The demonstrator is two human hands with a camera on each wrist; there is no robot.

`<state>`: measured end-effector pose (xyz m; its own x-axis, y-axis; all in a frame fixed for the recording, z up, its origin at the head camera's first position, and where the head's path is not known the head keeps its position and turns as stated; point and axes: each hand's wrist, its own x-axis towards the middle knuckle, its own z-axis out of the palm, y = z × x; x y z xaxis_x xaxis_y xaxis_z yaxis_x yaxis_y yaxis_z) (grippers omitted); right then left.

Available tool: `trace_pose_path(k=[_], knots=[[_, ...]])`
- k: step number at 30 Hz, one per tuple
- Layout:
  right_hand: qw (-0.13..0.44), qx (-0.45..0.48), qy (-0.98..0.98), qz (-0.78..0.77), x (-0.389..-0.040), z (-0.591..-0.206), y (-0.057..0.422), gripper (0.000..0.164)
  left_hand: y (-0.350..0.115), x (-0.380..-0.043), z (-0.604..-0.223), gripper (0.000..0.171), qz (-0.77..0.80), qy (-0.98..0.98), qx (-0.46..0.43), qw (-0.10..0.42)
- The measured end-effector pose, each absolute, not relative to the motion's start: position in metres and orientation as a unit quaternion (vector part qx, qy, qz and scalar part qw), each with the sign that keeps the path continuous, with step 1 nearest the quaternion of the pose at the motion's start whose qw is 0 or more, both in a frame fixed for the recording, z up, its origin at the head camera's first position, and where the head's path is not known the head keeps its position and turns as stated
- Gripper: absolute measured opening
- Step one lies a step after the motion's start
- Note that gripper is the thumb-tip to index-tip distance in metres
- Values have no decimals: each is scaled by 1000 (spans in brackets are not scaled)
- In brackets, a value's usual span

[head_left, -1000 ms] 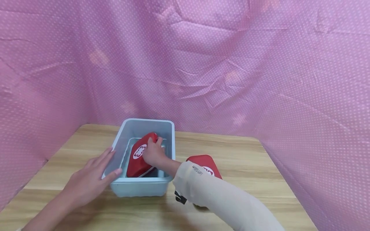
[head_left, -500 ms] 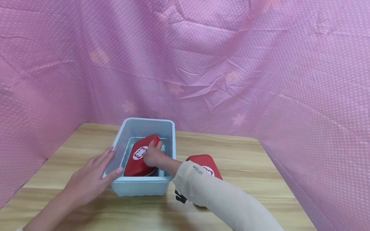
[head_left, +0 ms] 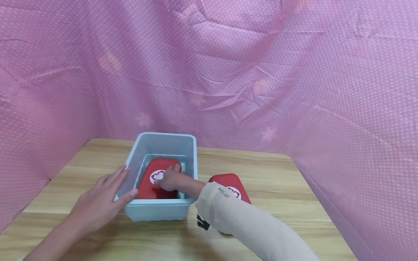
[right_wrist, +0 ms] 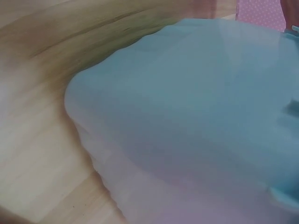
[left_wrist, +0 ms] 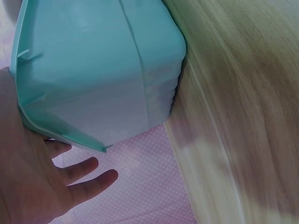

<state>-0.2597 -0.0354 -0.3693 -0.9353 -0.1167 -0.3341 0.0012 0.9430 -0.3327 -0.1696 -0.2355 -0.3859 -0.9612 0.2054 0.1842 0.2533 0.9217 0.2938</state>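
Note:
A pale blue plastic bin (head_left: 158, 213) stands on the table, seen from outside in both wrist views. Inside it a red first-aid case (head_left: 148, 189) with a round white emblem lies flat along the floor. My right hand (head_left: 173, 179) reaches over the bin's right wall and holds this case, thumb on the emblem and fingers at its right edge. With fingers straight, my left hand (head_left: 99, 204) rests against the left rim, its thumb at the near left corner. In the left wrist view, several fingers (left_wrist: 93, 184) extend past the rim. The right wrist view hides the right hand.
A second red case (head_left: 225, 179) with a white emblem lies on the wooden table (head_left: 277, 192) right of the bin, partly covered by the beige right sleeve (head_left: 258, 224). A small black object (head_left: 203, 223) shows under that sleeve. Pink dotted cloth (head_left: 228, 72) hangs around the table.
The red first-aid case in the bin has gone from tilted to lying flat, its far end coming down under my right hand. My left hand has stayed at the rim.

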Motion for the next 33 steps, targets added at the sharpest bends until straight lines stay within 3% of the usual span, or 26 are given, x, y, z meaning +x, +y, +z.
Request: trace_pose_path(k=[21,33], knots=[[108,-188,957,-195,-232,-355,-13,84,-237,-170,-387,81,-169,-976,-116,76],[-3,-227,954,-193,-200,-341,27,79,-235,-166,-386,84,-191,-973,-110,69]])
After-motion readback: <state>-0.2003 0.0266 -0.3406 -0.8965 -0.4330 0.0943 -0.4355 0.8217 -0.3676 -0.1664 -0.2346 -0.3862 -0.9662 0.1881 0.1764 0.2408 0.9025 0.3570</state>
